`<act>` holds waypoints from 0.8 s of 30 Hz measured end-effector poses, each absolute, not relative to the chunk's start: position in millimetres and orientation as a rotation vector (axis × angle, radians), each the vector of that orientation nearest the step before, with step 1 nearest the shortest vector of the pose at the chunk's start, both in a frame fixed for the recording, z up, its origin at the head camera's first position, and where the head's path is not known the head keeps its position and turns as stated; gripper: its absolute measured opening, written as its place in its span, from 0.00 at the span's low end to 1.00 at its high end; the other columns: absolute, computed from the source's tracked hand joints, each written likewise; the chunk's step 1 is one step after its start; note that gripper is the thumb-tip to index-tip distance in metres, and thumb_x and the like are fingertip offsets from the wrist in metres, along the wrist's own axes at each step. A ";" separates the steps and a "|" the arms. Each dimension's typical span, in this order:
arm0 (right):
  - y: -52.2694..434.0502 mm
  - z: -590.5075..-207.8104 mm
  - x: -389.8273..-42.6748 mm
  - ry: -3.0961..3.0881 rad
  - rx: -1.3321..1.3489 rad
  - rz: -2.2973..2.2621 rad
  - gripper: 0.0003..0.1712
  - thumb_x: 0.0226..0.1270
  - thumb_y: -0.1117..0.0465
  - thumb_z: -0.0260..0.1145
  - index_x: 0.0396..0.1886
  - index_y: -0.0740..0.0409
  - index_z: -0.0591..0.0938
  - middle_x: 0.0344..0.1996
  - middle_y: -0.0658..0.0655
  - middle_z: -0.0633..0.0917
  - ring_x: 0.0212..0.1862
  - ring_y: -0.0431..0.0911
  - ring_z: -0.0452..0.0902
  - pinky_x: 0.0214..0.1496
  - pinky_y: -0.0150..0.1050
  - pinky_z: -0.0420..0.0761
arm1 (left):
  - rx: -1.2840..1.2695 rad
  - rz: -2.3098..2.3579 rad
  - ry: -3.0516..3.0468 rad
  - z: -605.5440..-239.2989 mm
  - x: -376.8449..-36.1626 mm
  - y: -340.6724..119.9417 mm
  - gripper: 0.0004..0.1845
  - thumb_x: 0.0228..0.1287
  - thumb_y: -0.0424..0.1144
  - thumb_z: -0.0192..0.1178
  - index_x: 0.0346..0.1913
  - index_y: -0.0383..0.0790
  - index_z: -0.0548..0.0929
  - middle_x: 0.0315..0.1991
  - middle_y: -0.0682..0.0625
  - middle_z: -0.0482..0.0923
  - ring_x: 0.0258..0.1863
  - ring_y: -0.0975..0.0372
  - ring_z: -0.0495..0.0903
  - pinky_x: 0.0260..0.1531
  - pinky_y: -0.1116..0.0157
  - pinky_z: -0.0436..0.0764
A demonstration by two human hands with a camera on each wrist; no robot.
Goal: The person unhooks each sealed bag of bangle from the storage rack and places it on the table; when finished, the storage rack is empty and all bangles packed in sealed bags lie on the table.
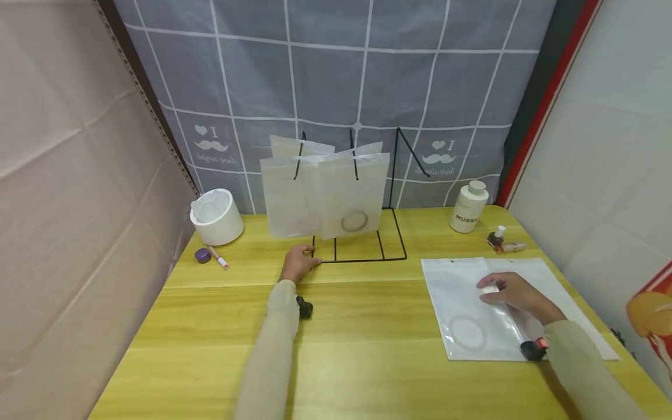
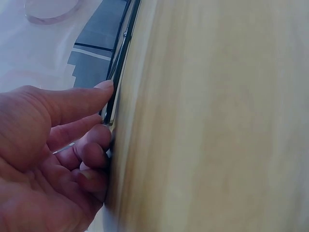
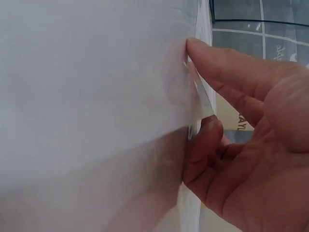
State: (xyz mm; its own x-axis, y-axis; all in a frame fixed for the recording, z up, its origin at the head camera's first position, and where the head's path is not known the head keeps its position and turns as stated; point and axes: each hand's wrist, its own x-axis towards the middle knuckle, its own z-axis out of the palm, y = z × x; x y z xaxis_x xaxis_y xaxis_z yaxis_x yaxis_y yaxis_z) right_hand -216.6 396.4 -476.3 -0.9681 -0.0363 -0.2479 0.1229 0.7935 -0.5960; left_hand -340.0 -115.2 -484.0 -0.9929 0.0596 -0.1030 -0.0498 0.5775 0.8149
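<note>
A black wire rack (image 1: 391, 233) stands at the back of the yellow table (image 1: 367, 350). Frosted bags (image 1: 325, 192) hang from its hooks, one with a ring (image 1: 354, 221) inside. My left hand (image 1: 310, 256) sits at the rack's front left corner. In the left wrist view, the left hand (image 2: 107, 108) pinches the rack's base wire (image 2: 123, 53) between thumb and curled fingers. My right hand (image 1: 488, 290) is on a pile of frosted bags (image 1: 462, 280) lying flat at the right. In the right wrist view, the right hand (image 3: 195, 87) pinches the top bag's (image 3: 96, 96) edge.
A white round container (image 1: 216, 217), a purple cap (image 1: 202, 255) and a small tube (image 1: 219, 258) lie at the back left. A white bottle (image 1: 469, 207) and small bottles (image 1: 504, 240) stand at the back right. Cardboard walls and a grey checked cloth enclose the table.
</note>
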 end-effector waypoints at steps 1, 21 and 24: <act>398.2 -477.4 -217.0 2.729 0.075 -0.943 0.25 0.61 0.51 0.76 0.52 0.62 0.84 0.42 0.62 0.78 0.45 0.54 0.68 0.41 0.42 0.68 | 0.011 1.392 2.683 -483.9 -339.8 -115.0 0.27 0.65 0.37 0.69 0.66 0.36 0.79 0.67 0.37 0.74 0.58 0.44 0.79 0.58 0.46 0.78; 362.7 -446.3 -236.6 2.892 -0.087 -0.962 0.22 0.73 0.52 0.66 0.53 0.67 0.82 0.38 0.61 0.83 0.41 0.51 0.75 0.37 0.38 0.77 | 0.013 1.385 2.704 -484.3 -335.0 -112.8 0.26 0.65 0.37 0.69 0.65 0.36 0.80 0.68 0.37 0.73 0.68 0.43 0.71 0.64 0.45 0.74; 333.4 -434.5 -254.8 2.946 -0.250 -1.104 0.21 0.75 0.54 0.64 0.54 0.68 0.82 0.45 0.64 0.85 0.47 0.52 0.79 0.45 0.39 0.81 | 0.017 1.401 2.702 -483.8 -336.0 -112.0 0.26 0.65 0.36 0.69 0.65 0.36 0.80 0.69 0.37 0.72 0.68 0.43 0.70 0.64 0.46 0.74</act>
State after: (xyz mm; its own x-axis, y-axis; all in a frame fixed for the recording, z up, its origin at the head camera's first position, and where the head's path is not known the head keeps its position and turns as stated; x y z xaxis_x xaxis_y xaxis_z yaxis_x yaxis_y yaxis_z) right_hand -254.8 333.4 -434.5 -0.9874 -0.1429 0.0686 -0.1528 0.7428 -0.6519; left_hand -336.0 -112.0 -483.8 -0.9952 0.0546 -0.0817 -0.0354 0.5770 0.8160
